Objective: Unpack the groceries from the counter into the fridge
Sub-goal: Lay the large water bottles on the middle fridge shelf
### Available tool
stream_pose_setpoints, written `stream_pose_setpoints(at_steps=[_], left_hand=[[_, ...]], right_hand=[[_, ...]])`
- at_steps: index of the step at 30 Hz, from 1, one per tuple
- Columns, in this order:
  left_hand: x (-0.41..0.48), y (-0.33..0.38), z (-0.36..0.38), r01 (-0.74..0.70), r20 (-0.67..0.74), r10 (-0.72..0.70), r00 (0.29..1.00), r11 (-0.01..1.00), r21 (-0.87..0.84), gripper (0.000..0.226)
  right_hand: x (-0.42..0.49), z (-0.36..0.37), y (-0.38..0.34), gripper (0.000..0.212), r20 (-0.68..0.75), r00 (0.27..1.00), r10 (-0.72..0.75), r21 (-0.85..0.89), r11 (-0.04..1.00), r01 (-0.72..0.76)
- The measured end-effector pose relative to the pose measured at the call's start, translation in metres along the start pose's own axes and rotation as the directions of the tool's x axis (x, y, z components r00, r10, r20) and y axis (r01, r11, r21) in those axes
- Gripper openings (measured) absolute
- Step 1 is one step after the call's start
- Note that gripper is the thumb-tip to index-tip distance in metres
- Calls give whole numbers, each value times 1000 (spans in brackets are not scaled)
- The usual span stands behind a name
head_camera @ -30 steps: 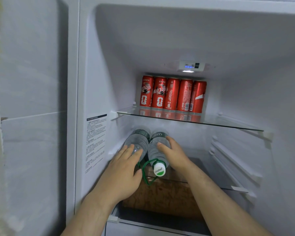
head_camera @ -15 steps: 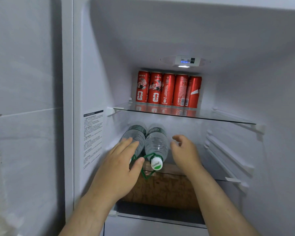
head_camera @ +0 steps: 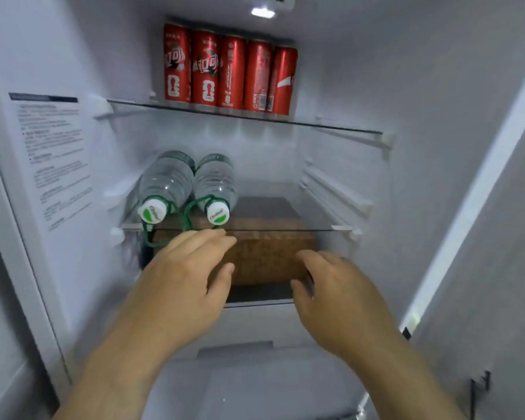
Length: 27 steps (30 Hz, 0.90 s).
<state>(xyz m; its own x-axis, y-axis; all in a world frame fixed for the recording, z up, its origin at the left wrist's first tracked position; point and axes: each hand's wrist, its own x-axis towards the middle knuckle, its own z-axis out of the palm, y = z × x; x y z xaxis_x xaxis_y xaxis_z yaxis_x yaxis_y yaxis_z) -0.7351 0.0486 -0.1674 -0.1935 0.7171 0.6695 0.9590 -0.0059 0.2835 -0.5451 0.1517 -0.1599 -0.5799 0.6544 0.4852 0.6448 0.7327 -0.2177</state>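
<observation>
1. Smooth white plastic is lining the fridge [head_camera: 376,71].
2. Toward the left of the lower shelf [head_camera: 285,229], the left bottle [head_camera: 167,180] and right bottle [head_camera: 215,180] are lying side by side, touching, with their caps facing out.
3. Both are showing clear, ribbed plastic bodies, dark green labels near the base and white caps with a green mark. Thin green loops [head_camera: 188,207] are hanging from their necks over the shelf's front edge.
4. That shelf is a clear glass plate sitting on white side rails. A brown box [head_camera: 267,259] with a speckled, cork-like face is showing beneath it.
5. The left hand [head_camera: 182,277] is hovering flat, fingers straight and together, holding nothing. Its fingertips are reaching the shelf's front edge; contact cannot be told.
6. The right hand [head_camera: 337,295] is hanging before the box, fingers loosely curled, holding nothing.
7. Five slim, glossy red cans [head_camera: 231,74] are standing upright in a row at the back of the glass upper shelf [head_camera: 331,127].
8. A printed sticker [head_camera: 52,159] is covering the left wall, and a light [head_camera: 262,12] is glowing overhead.
</observation>
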Motion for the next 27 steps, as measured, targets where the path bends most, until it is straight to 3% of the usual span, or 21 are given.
stream_pose_setpoints(at_steps=[7, 13, 19, 22, 27], left_hand=[[-40, 28, 23, 26, 177, -30, 984, 999, 21, 39], [-90, 100, 16, 41, 271, -31, 962, 999, -33, 44], [-144, 193, 8, 12, 383, 15, 924, 998, -66, 48], [-161, 247, 20, -55, 417, 88, 905, 994, -89, 47], [-185, 360, 43, -231, 479, 366, 798, 919, -319, 52]], right_hand=[[-95, -4, 11, 43, 177, 978, 112, 21, 993, -118], [-180, -62, 21, 44, 147, 984, 99, -20, 995, -97], [-291, -131, 55, 35, 117, 960, 255, -126, 962, -240], [-352, -162, 72, 34, 107, 922, 371, -173, 920, -350], [-464, -226, 107, 41, 29, 806, 592, -149, 800, -582]])
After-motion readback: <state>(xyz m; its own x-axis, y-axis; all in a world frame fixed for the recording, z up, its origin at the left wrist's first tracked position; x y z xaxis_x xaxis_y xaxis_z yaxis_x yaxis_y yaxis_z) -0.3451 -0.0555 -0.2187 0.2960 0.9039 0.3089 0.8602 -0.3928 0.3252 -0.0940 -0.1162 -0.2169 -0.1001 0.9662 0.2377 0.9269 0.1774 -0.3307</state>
